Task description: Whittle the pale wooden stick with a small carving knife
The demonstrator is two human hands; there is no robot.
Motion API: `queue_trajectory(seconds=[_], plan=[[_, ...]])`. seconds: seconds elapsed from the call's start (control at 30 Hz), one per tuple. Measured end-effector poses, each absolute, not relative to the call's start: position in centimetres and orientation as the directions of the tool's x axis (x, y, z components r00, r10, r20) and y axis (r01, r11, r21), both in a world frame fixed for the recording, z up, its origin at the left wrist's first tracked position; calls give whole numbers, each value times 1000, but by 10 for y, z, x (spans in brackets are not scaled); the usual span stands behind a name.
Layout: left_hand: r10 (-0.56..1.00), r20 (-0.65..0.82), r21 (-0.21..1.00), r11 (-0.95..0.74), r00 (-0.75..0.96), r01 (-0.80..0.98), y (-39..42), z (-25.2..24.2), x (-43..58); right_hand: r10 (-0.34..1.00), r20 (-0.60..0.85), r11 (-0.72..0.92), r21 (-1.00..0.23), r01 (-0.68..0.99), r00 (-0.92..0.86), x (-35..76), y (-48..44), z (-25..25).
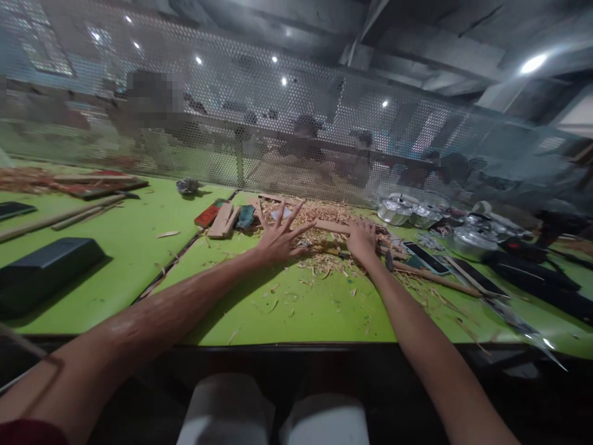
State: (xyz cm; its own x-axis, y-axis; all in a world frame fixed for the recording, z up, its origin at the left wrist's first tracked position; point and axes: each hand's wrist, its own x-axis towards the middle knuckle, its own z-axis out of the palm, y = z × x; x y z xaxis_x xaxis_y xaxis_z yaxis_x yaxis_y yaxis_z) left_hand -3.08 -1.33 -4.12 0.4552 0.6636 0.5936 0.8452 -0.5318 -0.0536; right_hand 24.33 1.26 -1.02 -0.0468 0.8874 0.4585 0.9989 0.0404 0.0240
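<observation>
Wood shavings [324, 247] are lying heaped at the far middle of the green table [301, 309], against the mesh screen [278, 136]. Going left to right: the left hand [278, 238] is resting fingers spread and flat on the heap's left edge, gripping nothing; the right hand [362, 242] is pressing palm-down on the shavings beside a wooden stick [430, 278], though whether it is clasping anything I cannot tell. Bare table is lying open nearer the body; metal lids [407, 213] are crowding the right.
</observation>
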Motion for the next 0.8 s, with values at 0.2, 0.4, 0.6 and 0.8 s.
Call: queue_trajectory(seconds=[0.2, 0.4, 0.6, 0.8], plan=[[673, 620, 18, -527, 404, 850, -3, -46, -38, 921, 381, 119, -63, 991, -86, 237, 8, -3], [741, 548, 32, -482, 388, 875, -1, -39, -46, 895, 405, 280, -181, 943, -188, 239, 13, -5], [790, 435, 7, -481, 431, 876, -5, -31, -45, 862, 467, 335, -232, 913, -197, 230, 8, 0], [798, 471, 52, -449, 375, 892, -9, -28, -44, 926, 358, 236, -301, 924, -120, 225, 2, 5]])
